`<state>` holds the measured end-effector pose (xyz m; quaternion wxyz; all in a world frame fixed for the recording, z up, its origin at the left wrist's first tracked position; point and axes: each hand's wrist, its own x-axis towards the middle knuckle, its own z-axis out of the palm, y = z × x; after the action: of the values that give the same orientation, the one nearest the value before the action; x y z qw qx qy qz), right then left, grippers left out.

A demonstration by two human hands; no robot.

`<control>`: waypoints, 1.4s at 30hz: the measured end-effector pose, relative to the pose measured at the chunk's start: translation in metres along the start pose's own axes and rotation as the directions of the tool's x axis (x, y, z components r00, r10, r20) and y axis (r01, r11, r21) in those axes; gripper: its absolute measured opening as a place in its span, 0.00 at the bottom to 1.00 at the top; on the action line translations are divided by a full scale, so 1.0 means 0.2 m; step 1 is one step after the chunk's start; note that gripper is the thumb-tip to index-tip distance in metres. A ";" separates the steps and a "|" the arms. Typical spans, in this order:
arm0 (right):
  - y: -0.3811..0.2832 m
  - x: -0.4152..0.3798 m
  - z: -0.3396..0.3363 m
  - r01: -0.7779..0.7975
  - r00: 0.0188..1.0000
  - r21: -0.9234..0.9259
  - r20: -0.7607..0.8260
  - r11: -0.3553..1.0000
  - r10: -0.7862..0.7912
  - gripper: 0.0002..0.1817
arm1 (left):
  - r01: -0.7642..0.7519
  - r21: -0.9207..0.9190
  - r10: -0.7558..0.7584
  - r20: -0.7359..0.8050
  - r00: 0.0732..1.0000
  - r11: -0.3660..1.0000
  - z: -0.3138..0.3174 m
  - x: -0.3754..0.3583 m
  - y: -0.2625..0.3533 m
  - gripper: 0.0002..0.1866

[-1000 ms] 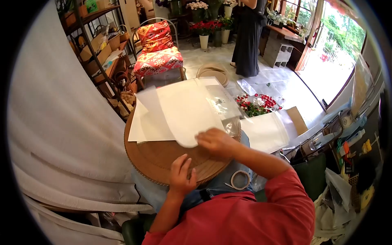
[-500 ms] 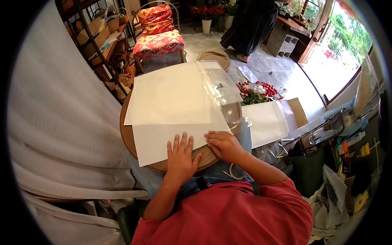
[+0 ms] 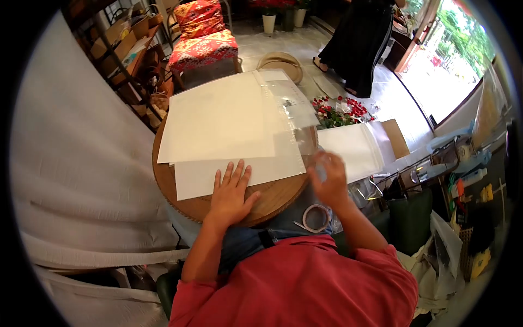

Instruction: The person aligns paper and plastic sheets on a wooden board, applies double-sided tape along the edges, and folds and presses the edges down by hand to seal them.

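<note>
My left hand point(image 3: 231, 197) lies flat with fingers spread on the lower white sheet point(image 3: 192, 181). A larger white sheet point(image 3: 220, 117) overlaps that one, and a clear plastic sleeve point(image 3: 297, 109) shows along its right side. Both sheets rest on a round wooden table point(image 3: 272, 197). Off the table's right edge, my right hand point(image 3: 331, 179) is raised, its fingers bent and smeared by motion; whether it holds anything cannot be made out. Below it, a roll of tape point(image 3: 305, 217) with a loose end sits by my lap.
Right of the table are a stack of white sheets point(image 3: 348, 150), brown card point(image 3: 396, 139) and red roses point(image 3: 354, 109) on the floor. A person in a black skirt point(image 3: 357, 46) stands beyond. A patterned chair point(image 3: 204, 49) is at the back, a white curtain point(image 3: 81, 163) at left.
My right hand has left the sheet's edge and moved right, off the table. My left hand stays flat on the paper. The view has shifted slightly, and the person in black has moved right.
</note>
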<state>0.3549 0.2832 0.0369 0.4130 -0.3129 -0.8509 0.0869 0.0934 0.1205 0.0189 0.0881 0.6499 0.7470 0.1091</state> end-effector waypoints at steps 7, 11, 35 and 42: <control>0.74 0.11 0.15 -0.860 0.416 0.487 0.488 0.156 0.767 0.24 | 0.020 -0.034 -0.023 -0.071 0.997 0.999 -0.06 -0.17 -0.05 0.38; 0.79 0.15 0.27 -0.773 0.538 0.625 0.554 0.110 0.635 0.24 | 0.102 -0.065 -0.112 -0.163 0.980 0.993 -0.06 -0.28 -0.11 0.34; 0.79 0.40 0.51 -0.576 0.815 0.177 0.055 0.798 0.576 0.50 | 0.142 -0.062 -0.153 -0.230 0.961 0.988 -0.01 -0.32 -0.05 0.34; 0.88 0.37 0.56 -0.692 0.720 0.227 0.136 0.686 0.681 0.55 | 0.121 -0.036 -0.126 -0.214 0.969 0.992 0.00 -0.28 -0.02 0.37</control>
<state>0.3157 0.4789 -0.0582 0.3707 -0.5489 -0.6609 0.3529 0.0972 0.0646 0.0178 0.0206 0.5856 0.7897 0.1816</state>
